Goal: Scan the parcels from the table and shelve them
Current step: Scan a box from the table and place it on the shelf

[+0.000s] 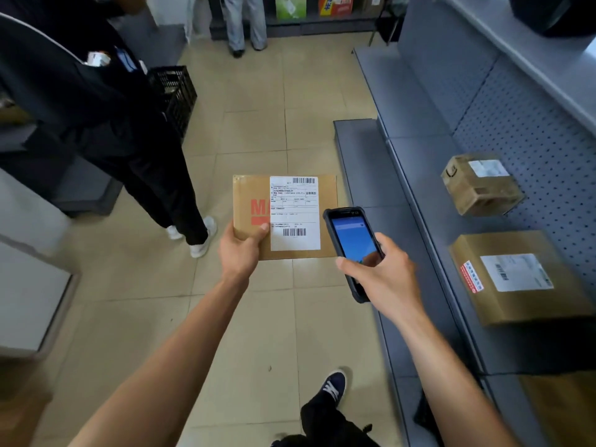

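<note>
A flat brown cardboard parcel (pixel 254 195) with a white barcode label and red letters is held out over the tiled floor. My left hand (pixel 240 251) grips its near left corner, thumb on top. My right hand (pixel 383 279) holds a black handheld scanner (pixel 350 233) with a lit blue screen, just right of the parcel and overlapping its right edge. The grey metal shelf (pixel 419 175) runs along the right.
Two brown labelled boxes sit on the shelf, a small one (pixel 480 188) and a larger one (pixel 516 279). A person in dark clothes (pixel 106 124) stands at left beside a black crate (pixel 174 95). Another person's legs (pixel 245 24) show at the far end.
</note>
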Demonstrator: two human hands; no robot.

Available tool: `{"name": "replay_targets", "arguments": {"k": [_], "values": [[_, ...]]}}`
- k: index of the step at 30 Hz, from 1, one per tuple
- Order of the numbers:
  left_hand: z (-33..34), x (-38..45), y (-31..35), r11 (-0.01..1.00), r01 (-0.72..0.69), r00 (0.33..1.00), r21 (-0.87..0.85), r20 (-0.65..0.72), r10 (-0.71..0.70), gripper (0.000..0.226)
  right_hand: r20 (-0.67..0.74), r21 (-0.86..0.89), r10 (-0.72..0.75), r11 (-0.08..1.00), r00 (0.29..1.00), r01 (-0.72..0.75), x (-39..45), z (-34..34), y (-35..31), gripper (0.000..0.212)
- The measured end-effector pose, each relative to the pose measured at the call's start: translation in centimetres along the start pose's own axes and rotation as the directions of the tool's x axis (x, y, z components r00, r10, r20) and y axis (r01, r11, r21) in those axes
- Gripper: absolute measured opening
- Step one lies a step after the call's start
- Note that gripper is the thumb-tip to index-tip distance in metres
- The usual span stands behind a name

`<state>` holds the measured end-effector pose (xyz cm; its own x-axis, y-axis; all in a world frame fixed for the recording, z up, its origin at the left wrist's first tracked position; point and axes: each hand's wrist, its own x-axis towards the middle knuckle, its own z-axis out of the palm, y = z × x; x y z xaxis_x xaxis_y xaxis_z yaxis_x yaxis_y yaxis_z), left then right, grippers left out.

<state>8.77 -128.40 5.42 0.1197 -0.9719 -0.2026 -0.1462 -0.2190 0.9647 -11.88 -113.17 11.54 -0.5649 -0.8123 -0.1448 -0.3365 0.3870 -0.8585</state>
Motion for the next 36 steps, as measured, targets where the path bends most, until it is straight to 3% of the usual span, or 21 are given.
{"name": "replay_targets", "arguments": {"k": [10, 14, 21, 29, 36], "values": [[5.9, 5.7, 3.6, 0.999, -0.035, 0.999, -0.016, -0.035, 0.034, 0.038, 0.070, 0.007, -0.038, 0.999, 0.997, 0.037, 9.8, -1.0, -1.5, 0.041], [7.7, 8.7, 3.9, 0.999, -0.034, 0.998, 0.002, -0.045, 0.034, 0.029, 0.067, 0.025, -0.010, 1.000, 0.998, 0.008, 12.9, -1.0, -1.7, 0.043], [10.4, 14.5, 4.1, 1.000, -0.010, 1.000, -0.030, 0.012, 0.010, 0.033, 0.066, -0.011, 0.023, 1.000, 0.998, -0.023, 18.3, 0.7, -2.4, 0.041], [15.0, 25.7, 6.1, 0.999, 0.007, 0.995, -0.038, 0.097, -0.003, 0.039, -0.016, -0.061, 0.044, 0.997, 0.999, -0.045, 27.0, 2.9, -6.1, 0.037], [19.7, 32.9, 8.3, 1.000, -0.025, 0.975, 0.011, 0.220, 0.022, 0.032, -0.137, -0.054, 0.114, 0.991, 0.984, -0.122, 32.5, 3.5, -7.1, 0.037]]}}
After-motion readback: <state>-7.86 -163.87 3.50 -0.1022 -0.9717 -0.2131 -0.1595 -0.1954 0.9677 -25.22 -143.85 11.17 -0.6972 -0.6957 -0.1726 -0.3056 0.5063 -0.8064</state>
